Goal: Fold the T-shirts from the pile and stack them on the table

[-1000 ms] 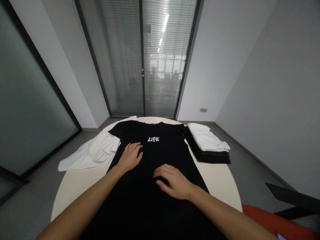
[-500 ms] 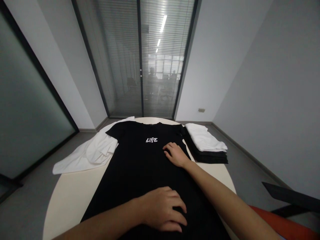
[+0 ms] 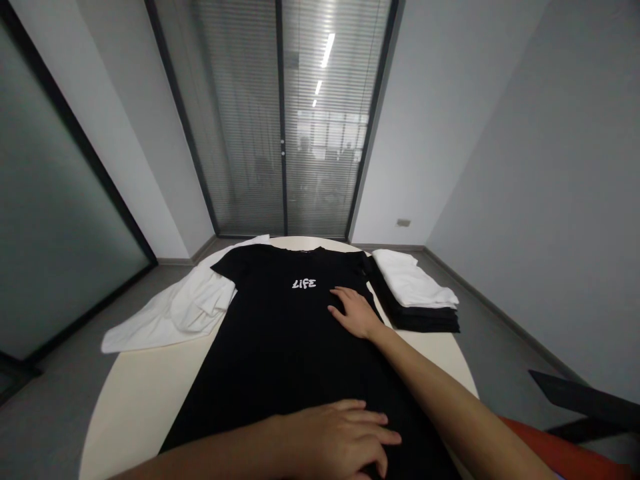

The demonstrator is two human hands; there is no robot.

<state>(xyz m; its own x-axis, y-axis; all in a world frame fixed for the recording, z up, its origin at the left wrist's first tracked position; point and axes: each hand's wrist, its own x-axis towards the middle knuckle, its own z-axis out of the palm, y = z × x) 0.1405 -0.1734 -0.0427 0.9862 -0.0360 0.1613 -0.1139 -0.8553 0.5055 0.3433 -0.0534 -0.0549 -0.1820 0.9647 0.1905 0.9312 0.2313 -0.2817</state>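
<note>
— What are the person's hands doing?

— Both are lying flat, palms down, on the black T-shirt (image 3: 285, 347) that is spreading face up over the round table (image 3: 135, 387). The left hand (image 3: 340, 443) is pressing the lower part of the shirt, nearest the person, with its fingers stretching out together toward the right. The right hand (image 3: 356, 313) is resting farther away, on the shirt's chest near its right edge.

— Is either hand gripping anything?

— No. Both are lying open, fingers extended, closing on nothing; they are only touching the cloth.

— What is sitting around the right hand?

— Just to its left and a little beyond it, the white word LIFE (image 3: 304, 284) is showing on the chest. To its right, near but apart, a stack of folded shirts (image 3: 417, 303) is sitting at the table's edge, a white one on top of dark ones.

— And around the left hand?

— Well beyond it and off to the left, a loose white garment (image 3: 175, 310) is lying crumpled, partly hanging over the table's rim and touching the black shirt's left sleeve. Bare tabletop is showing to the left of the hand, beside the shirt's edge.

— Where does the shirt's collar lie?

— At the far side of the table, well beyond both hands.
</note>
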